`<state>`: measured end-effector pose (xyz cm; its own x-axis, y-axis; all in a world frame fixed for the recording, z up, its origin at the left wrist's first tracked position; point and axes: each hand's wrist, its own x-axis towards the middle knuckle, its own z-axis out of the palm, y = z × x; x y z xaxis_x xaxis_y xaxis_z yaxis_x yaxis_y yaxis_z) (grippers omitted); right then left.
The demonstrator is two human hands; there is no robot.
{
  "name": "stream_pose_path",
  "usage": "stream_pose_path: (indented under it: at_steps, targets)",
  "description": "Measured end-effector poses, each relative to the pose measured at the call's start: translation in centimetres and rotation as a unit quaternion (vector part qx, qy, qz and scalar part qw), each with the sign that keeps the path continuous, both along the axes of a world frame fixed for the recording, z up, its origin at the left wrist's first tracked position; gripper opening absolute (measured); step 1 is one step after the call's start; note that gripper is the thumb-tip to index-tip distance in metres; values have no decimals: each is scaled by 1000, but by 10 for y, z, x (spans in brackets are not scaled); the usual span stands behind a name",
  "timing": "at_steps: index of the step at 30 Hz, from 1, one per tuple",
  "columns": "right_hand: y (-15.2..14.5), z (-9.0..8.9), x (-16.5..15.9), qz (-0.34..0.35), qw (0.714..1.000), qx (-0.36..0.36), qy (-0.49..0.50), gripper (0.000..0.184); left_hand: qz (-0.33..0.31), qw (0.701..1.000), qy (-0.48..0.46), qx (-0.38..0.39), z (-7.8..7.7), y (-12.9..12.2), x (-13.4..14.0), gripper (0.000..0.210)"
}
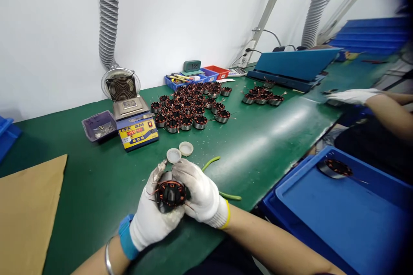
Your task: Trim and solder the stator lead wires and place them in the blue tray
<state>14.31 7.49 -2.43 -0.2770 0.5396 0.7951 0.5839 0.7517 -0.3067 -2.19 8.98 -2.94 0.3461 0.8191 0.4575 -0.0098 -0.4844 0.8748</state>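
OK, biggest first: green bench (pixel 106 206) runs right across your view, far R end blurred. To your R, blue tray (pixel 322 210), one loose stator (pixel 335 168) nr its far side. Tan sheet (pixel 29 210) flat at bench's L. Ribbed grey duct (pixel 108 13) drops down the wall to a fan (pixel 121 89), which stands just behind the yellow-fronted solder pot (pixel 137 131), red digits lit.

Main stator cluster (pixel 187 109) sits mid-bench, packed tight, copper leads poking out; smaller stator grp (pixel 263 95) well apart to its R, nr the teal panel (pixel 293 66). A co-worker's gloved hand (pixel 351 96) is out at far R.

Now your hands, both in white gloves w/ grubby fingertips: L hand (pixel 158 212) cups the stator (pixel 171 195) from L and below, R hand (pixel 201 193) grips it from upper R. So it's btwn your palms, wound face toward you, over the near part of the bench.

Purple tray (pixel 100 125) w/ metal bits sits L of the pot. Green-handled tool (pixel 229 196) lies by your R hand, head hidden. Last, smallest: 2 white cups (pixel 180 151), side by side just beyond your fingers.
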Motion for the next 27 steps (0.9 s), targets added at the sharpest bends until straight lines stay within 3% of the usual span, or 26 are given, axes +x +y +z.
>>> stream_pose_path:
  at_steps: [6, 10, 20, 27]
  targets:
    - [-2, 0, 5, -46, 998, 26, 19, 63, -26, 994, -28, -105, -4, -5, -4, 68]
    - [-1, 2, 5, -59, 998, 14, 27, 63, -22, 992, -34, -123, -8, -4, -6, 61]
    - [0, 1, 5, -52, 998, -18, 23, 60, 28, 997, -25, -73, -17, -2, -12, 35]
    - [-1, -4, 4, -66, 997, -40, 32, 63, 50, 996, -26, -62, -20, 0, -8, 33]
